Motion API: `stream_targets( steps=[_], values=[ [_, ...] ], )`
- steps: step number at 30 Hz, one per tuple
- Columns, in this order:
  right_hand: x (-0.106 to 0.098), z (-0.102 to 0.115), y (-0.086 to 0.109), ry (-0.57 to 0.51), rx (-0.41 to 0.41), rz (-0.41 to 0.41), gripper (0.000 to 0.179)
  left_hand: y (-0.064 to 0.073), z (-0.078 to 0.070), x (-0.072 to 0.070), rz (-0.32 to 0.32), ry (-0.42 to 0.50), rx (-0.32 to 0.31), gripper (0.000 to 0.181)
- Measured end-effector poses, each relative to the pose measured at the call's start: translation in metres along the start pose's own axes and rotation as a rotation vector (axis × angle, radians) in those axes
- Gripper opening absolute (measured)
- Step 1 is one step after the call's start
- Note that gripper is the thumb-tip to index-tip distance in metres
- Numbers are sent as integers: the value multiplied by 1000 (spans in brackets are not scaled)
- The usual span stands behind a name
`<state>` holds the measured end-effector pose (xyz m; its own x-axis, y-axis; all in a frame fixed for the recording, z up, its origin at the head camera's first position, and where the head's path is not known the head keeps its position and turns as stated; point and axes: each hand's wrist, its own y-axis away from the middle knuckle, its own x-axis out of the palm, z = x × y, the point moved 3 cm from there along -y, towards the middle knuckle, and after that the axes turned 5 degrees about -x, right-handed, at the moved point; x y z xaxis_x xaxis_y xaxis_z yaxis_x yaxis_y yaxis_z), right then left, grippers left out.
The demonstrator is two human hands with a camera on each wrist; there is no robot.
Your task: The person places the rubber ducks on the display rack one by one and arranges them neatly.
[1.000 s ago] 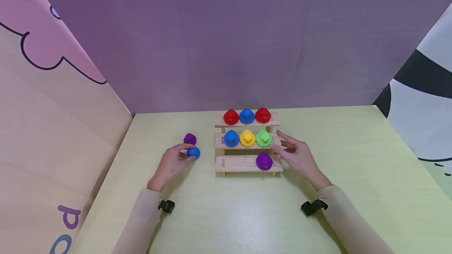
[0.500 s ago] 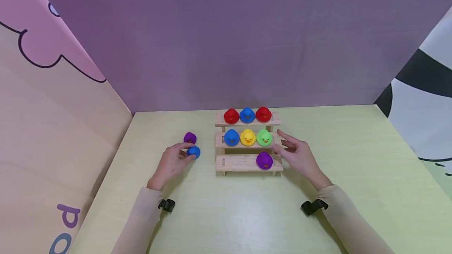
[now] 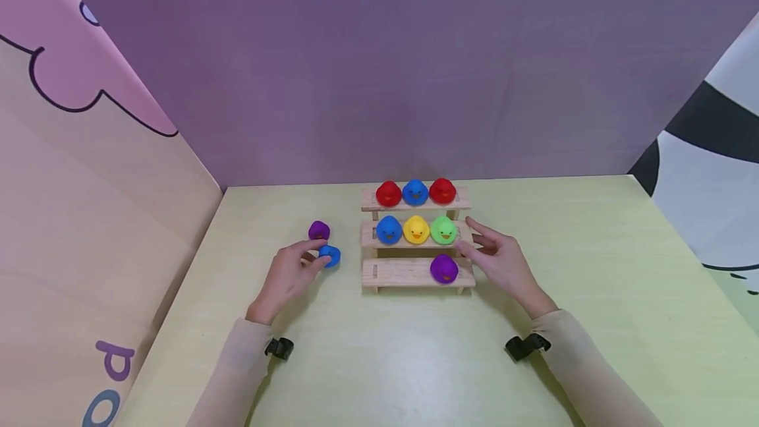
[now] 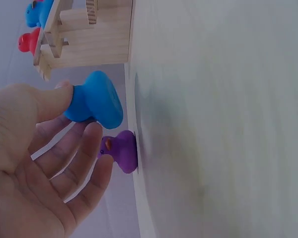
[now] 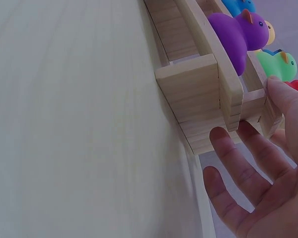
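My left hand (image 3: 290,273) pinches a small blue rubber duck (image 4: 96,100) between thumb and fingers. In the left wrist view this duck is tilted and off the table, its base facing away from the palm. Just behind it a purple rubber duck (image 4: 121,150) stands on the table, apart from the fingers. At the right end of a three-step wooden stand (image 3: 397,273), my right hand (image 3: 501,265) holds the middle step, thumb at its front edge and forefinger behind. Its other fingers stay loosely bent in the right wrist view. Beside the thumb sits a green duck (image 3: 443,230).
Red (image 3: 388,194), blue and red ducks line the top step. Blue, yellow (image 3: 416,230) and green ducks fill the middle one. Another purple duck (image 3: 444,269) sits at the bottom step's right end. A purple wall (image 3: 379,71) rises behind the table (image 3: 391,361).
The blue duck in my left hand has tipped over and shifted slightly right, coming up off the table. My right hand keeps its place on the stand.
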<state>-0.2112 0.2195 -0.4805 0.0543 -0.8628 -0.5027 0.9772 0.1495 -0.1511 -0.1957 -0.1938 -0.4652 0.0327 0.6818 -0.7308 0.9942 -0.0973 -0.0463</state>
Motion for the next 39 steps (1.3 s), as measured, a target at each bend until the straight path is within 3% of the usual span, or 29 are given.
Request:
stream_targets(
  steps=[8,19,29,39],
  values=[
    [0,2,-1,6,-18,-13,66,4,-11,2,-26,15,32,38],
    [1,3,-1,-4,-13,0,65,10,-28,1,-149,61,125,35],
    [0,1,-1,-3,-9,-3,66,15,-42,5,-113,36,158,36],
    [0,1,1,0,-4,-5,66,19,-55,13,-93,-30,241,36]
  ],
)
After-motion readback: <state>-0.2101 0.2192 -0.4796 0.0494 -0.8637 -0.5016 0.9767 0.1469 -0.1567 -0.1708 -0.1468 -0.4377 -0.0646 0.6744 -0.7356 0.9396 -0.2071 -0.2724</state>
